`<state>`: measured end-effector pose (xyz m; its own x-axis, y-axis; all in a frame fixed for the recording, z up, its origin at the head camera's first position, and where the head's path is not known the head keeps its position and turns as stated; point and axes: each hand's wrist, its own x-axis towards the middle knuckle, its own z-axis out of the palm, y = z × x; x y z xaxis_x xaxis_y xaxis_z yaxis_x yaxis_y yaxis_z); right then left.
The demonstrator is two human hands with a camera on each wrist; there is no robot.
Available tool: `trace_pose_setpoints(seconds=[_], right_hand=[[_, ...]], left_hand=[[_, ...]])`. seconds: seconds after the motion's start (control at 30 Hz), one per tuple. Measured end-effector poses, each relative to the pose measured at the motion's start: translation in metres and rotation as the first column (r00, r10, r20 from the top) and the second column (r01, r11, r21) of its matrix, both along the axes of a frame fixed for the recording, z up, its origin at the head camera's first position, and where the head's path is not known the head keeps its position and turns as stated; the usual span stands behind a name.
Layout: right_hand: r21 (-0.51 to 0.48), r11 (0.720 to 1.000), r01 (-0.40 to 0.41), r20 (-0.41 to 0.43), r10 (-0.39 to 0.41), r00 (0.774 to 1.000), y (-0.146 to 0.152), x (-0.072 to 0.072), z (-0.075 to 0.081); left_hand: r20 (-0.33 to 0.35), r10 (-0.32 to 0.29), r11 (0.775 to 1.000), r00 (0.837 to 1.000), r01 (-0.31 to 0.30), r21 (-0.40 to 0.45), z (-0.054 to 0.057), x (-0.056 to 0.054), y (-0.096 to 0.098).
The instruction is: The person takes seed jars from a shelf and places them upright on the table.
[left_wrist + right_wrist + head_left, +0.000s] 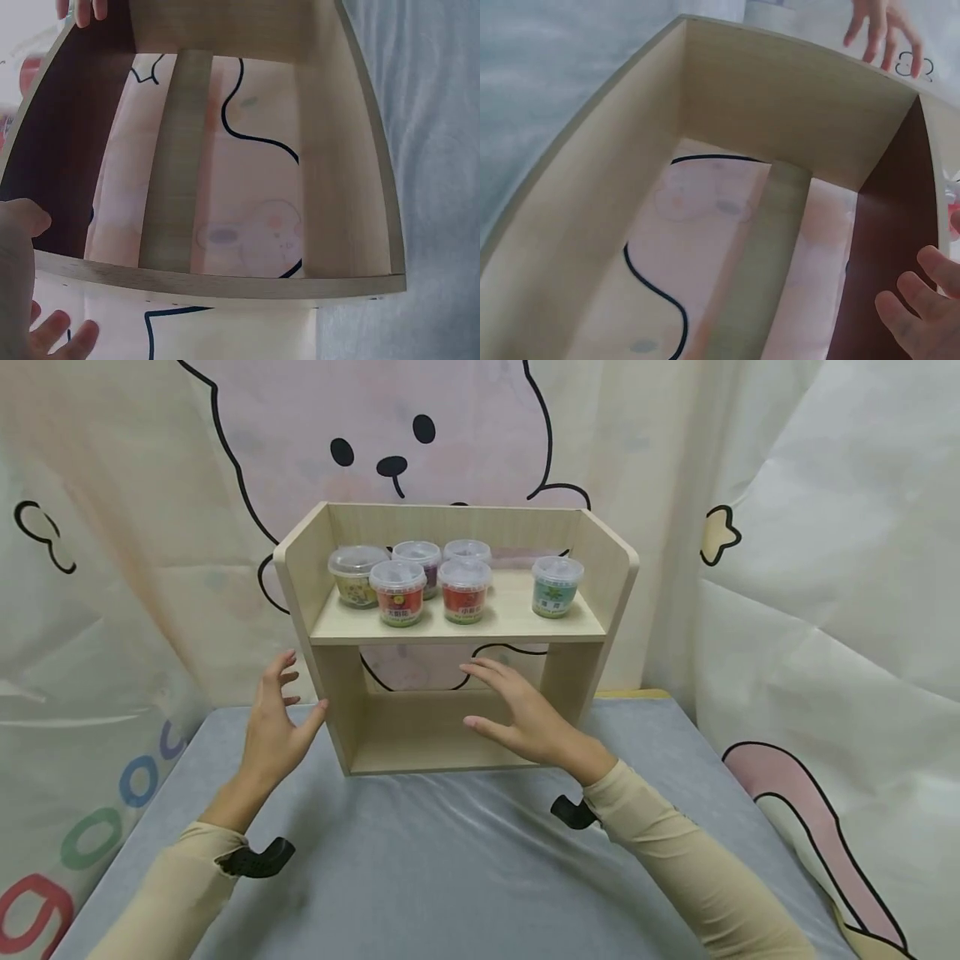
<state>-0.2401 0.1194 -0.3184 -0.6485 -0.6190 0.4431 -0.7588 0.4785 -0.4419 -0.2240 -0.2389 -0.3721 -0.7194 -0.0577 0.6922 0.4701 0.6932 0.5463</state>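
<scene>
Left hand: fingers loosely spread, holding nothing; wooden two-tier shelf just to its right, thumb contact unclear. Right hand: fingers extended, holding nothing; lower compartment behind it. Six lidded plastic cups beyond, upper tier. Cloth-covered counter below both.

shelf: matt wood | cups: smooth plastic | tablecloth: wrinkled cloth

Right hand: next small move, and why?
Probably raise the right hand towards the green-labelled cup: the hand is empty in front of the lower compartment, and that cup stands apart from the other five cups on the upper shelf, leaving finger room.
</scene>
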Motion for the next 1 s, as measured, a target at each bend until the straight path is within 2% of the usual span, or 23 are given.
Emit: trace_pose_setpoints(seconds=[0.1,0.2,0.37,0.5,0.63,0.83,1.0], right_hand=[[-0.024,0.999,-0.021,-0.002,0.021,1.0,-0.004,0.0,0.008],[-0.048,0.998,-0.045,-0.007,0.044,0.999,-0.009,-0.001,0.015],[-0.096,0.993,-0.065,0.006,0.066,0.998,-0.016,-0.002,0.026],[-0.126,0.989,-0.077,0.048,0.084,0.995,-0.022,-0.003,0.038],[-0.19,0.979,-0.078,0.155,0.108,0.982,-0.03,-0.006,0.049],[-0.35,0.932,-0.099,0.315,0.216,0.924,-0.043,-0.014,0.063],[-0.422,0.906,-0.044,0.413,0.235,0.88,-0.054,-0.022,0.074]], left_hand=[[0.071,-0.086,0.995,0.994,0.083,0.051,0.004,-0.005,-0.002],[0.123,-0.173,0.983,0.977,0.163,0.091,0.007,-0.01,-0.004],[0.199,-0.243,0.968,0.949,0.223,0.118,0.012,-0.017,-0.007],[0.222,-0.27,0.961,0.937,0.246,0.129,0.015,-0.023,-0.009],[0.211,-0.275,0.96,0.938,0.258,0.109,0.017,-0.028,-0.009],[0.226,-0.25,0.967,0.941,0.233,0.1,0.021,-0.03,-0.007],[0.263,-0.227,0.974,0.938,0.212,0.083,0.025,-0.03,-0.008]])
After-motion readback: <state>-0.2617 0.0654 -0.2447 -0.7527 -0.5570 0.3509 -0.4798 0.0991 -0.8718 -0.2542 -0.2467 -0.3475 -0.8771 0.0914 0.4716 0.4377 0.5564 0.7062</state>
